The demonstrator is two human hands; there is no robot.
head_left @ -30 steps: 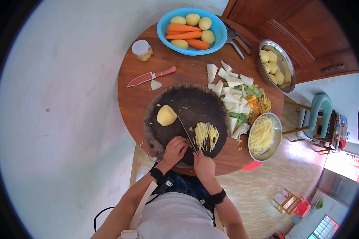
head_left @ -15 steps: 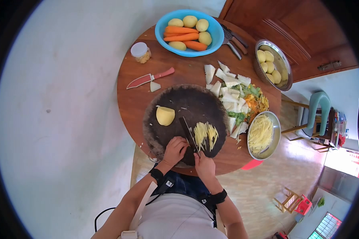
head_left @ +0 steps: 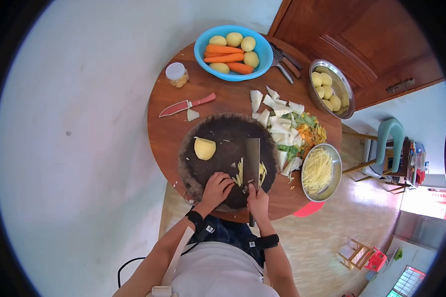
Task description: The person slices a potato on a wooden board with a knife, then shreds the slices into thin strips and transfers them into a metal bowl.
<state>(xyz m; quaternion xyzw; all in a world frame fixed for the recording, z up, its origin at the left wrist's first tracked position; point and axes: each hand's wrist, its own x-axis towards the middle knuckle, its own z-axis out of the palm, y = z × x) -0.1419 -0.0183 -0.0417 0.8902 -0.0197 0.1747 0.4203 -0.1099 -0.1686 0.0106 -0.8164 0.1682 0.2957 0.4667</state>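
My right hand [head_left: 258, 200] grips the handle of a cleaver [head_left: 252, 156], whose broad dark blade lies tilted nearly flat over thin potato strips [head_left: 239, 173]. Strips show on both sides of the blade. Left of them, my left hand [head_left: 218, 190] rests low on the round dark chopping board [head_left: 218, 128], fingers curled together and fingertips close to the strips. Whatever may be under those fingers is hidden. A peeled, cut potato [head_left: 204, 148] sits on the board's left part, beyond my left hand.
Right of the board stand a bowl of potato shreds [head_left: 318, 171] and a heap of white vegetable pieces and peelings [head_left: 282, 123]. Farther back are a blue basin [head_left: 200, 54] of potatoes and carrots, a metal bowl [head_left: 349, 94] of potatoes, a pink knife [head_left: 186, 105], a jar [head_left: 176, 74] and several utensils [head_left: 286, 67].
The cleaver has turned from edge-on to broadside and shifted right, now covering part of the strips. My right hand moved slightly right. My left hand stays nearly in place.
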